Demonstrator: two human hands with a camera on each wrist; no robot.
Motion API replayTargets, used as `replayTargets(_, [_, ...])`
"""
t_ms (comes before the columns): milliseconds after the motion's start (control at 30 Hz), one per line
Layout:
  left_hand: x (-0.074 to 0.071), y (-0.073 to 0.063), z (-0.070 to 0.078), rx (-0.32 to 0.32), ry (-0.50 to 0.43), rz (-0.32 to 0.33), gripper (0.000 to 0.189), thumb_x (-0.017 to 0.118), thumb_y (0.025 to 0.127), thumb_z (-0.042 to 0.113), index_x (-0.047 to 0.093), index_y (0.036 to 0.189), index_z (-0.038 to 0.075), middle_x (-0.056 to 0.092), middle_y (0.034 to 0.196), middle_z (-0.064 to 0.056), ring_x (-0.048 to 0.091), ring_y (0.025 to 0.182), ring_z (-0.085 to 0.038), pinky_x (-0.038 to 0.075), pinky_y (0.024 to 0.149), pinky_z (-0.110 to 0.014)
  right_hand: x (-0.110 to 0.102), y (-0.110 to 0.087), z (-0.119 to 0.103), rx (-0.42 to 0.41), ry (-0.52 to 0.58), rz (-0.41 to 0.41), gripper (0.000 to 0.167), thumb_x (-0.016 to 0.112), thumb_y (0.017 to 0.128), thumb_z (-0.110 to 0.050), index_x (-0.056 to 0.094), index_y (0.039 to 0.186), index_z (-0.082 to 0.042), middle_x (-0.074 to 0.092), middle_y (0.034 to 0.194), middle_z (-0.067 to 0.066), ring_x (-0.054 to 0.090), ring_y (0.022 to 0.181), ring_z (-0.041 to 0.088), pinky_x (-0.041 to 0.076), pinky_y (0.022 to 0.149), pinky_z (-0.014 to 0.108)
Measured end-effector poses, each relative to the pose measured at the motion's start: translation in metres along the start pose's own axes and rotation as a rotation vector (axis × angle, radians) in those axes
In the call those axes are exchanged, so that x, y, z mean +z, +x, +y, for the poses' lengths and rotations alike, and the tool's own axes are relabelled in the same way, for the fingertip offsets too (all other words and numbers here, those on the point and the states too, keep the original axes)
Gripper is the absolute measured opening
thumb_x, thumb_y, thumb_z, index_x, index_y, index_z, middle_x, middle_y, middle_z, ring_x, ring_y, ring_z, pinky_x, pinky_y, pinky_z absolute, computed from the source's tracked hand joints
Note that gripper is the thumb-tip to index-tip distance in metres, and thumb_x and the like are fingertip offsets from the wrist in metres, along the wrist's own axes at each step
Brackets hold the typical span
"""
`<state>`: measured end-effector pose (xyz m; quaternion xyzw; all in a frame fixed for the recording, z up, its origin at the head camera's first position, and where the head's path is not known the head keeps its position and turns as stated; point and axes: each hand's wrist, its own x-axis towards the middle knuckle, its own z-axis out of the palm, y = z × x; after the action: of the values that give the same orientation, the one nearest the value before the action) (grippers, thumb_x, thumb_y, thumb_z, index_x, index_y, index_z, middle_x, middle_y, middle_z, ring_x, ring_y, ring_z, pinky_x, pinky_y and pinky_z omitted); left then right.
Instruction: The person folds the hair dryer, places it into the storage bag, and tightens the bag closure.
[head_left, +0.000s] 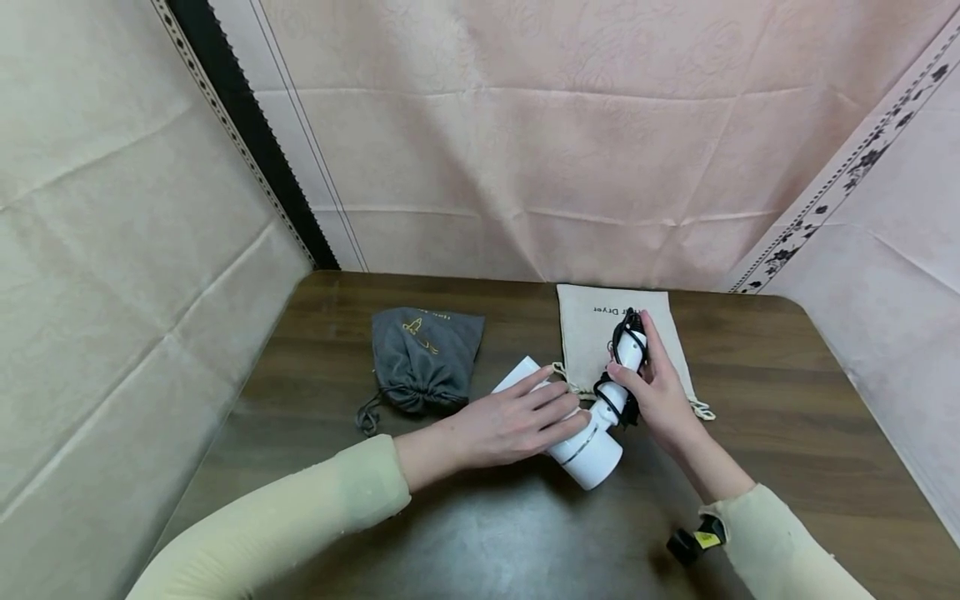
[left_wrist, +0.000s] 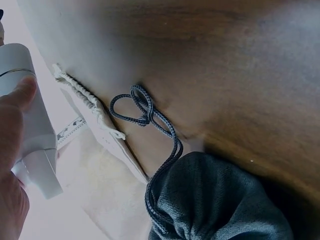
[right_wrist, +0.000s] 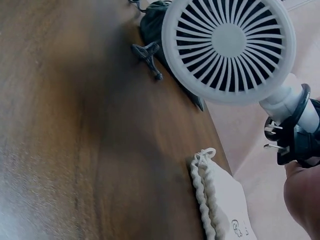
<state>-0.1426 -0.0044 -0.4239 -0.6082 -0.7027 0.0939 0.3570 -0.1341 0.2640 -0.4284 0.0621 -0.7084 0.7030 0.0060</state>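
A white hair dryer [head_left: 594, 460] is held between both hands above the table. My left hand [head_left: 504, 427] grips its barrel, fingers laid across the top, and the left wrist view shows a digit pressed on the white casing [left_wrist: 40, 112]. My right hand [head_left: 663, 400] holds the handle, thumb on the near side. A black cord [head_left: 621, 340] is wound around that handle. From the right wrist, the round slatted grille [right_wrist: 229, 42] faces the camera, with the two-pronged plug [right_wrist: 295, 142] beside the handle.
A dark grey drawstring pouch [head_left: 427, 354] lies left of the dryer on the wooden table [head_left: 495, 533]. Behind the right hand lies a cream drawstring bag [head_left: 585, 333] printed with lettering. Pale cloth [head_left: 525, 167] hangs along the back and sides. A black wrist device [head_left: 697, 542] is at the right cuff.
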Motion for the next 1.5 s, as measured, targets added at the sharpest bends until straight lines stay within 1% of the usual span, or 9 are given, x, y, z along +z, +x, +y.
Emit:
replayTargets(167, [-0.001,0.003,-0.001,0.008,-0.019,-0.022,0.044,0.064,0.102,0.029,0.06,0.144,0.016,0.063,0.137,-0.005,0.06,0.131,-0.025,0.04,0.122,-0.051,-0.004,0.0,0.0,0.011,-0.058,-0.025,0.091,0.059,0.107,-0.003,0.002,0.174,-0.027,0.009,0.177,0.015,0.044,0.136,0.01,0.049,0.099,0.013])
replayTargets(300, [-0.002,0.006,-0.001,0.052,-0.032,-0.027,0.041,0.06,0.106,0.029,0.059,0.145,0.017,0.062,0.14,-0.003,0.058,0.134,-0.023,0.04,0.122,-0.051,-0.003,0.003,0.0,-0.03,-0.195,-0.101,0.088,0.062,0.105,-0.001,0.012,0.174,-0.025,0.012,0.178,0.013,0.042,0.141,0.02,0.048,0.097,0.013])
replayTargets(433, [-0.003,0.006,-0.006,0.076,-0.032,-0.026,0.04,0.059,0.106,0.028,0.06,0.145,0.018,0.062,0.142,-0.002,0.057,0.136,-0.023,0.04,0.122,-0.05,0.0,0.008,-0.001,-0.084,-0.295,-0.173,0.086,0.062,0.106,-0.005,0.012,0.173,-0.029,0.01,0.179,0.005,0.028,0.156,0.033,0.043,0.102,0.011])
replayTargets(533, [-0.004,0.004,-0.009,0.076,-0.05,-0.031,0.044,0.064,0.103,0.029,0.06,0.146,0.018,0.062,0.142,-0.003,0.057,0.136,-0.023,0.039,0.123,-0.049,0.0,0.009,-0.001,-0.122,-0.322,-0.185,0.085,0.061,0.108,-0.008,0.01,0.173,-0.03,0.005,0.18,0.001,0.017,0.161,0.034,0.037,0.106,0.008])
replayTargets(733, [-0.006,-0.002,-0.013,0.089,-0.062,-0.062,0.053,0.069,0.1,0.032,0.057,0.149,0.017,0.06,0.146,-0.004,0.054,0.141,-0.025,0.035,0.126,-0.048,0.002,0.009,-0.001,-0.251,-0.42,-0.181,0.084,0.063,0.106,-0.005,0.014,0.173,-0.018,0.007,0.18,0.006,0.007,0.164,0.032,0.022,0.118,0.008])
replayTargets(900, [-0.008,-0.007,-0.014,0.1,-0.071,-0.08,0.05,0.065,0.103,0.03,0.056,0.151,0.017,0.059,0.15,-0.005,0.052,0.144,-0.027,0.032,0.128,-0.048,0.004,0.007,0.001,-0.287,-0.482,-0.164,0.079,0.063,0.107,-0.007,0.018,0.172,-0.013,0.013,0.179,0.01,0.012,0.164,0.034,0.019,0.12,0.009])
replayTargets(1100, [-0.009,-0.01,-0.016,0.103,-0.091,-0.063,0.051,0.066,0.104,0.031,0.056,0.151,0.016,0.059,0.149,-0.005,0.052,0.143,-0.027,0.032,0.127,-0.048,0.009,0.008,0.001,-0.26,-0.518,-0.152,0.076,0.062,0.109,-0.014,0.022,0.172,-0.026,0.019,0.178,0.006,0.016,0.163,0.029,0.017,0.122,0.015])
replayTargets(1333, [-0.007,-0.014,-0.016,0.101,-0.077,-0.025,0.05,0.065,0.104,0.032,0.056,0.151,0.015,0.059,0.147,-0.005,0.054,0.141,-0.027,0.034,0.126,-0.047,0.016,0.014,0.001,-0.277,-0.464,-0.187,0.069,0.059,0.109,-0.008,0.029,0.17,-0.014,0.024,0.176,0.014,0.018,0.163,0.034,0.017,0.122,0.014])
replayTargets(1500, [-0.007,-0.016,-0.014,0.1,-0.065,-0.017,0.05,0.063,0.105,0.032,0.055,0.151,0.015,0.059,0.148,-0.005,0.054,0.142,-0.027,0.035,0.126,-0.048,0.018,0.016,-0.001,-0.249,-0.438,-0.226,0.067,0.058,0.109,-0.009,0.03,0.17,-0.016,0.024,0.177,0.009,0.018,0.163,0.032,0.019,0.12,0.013])
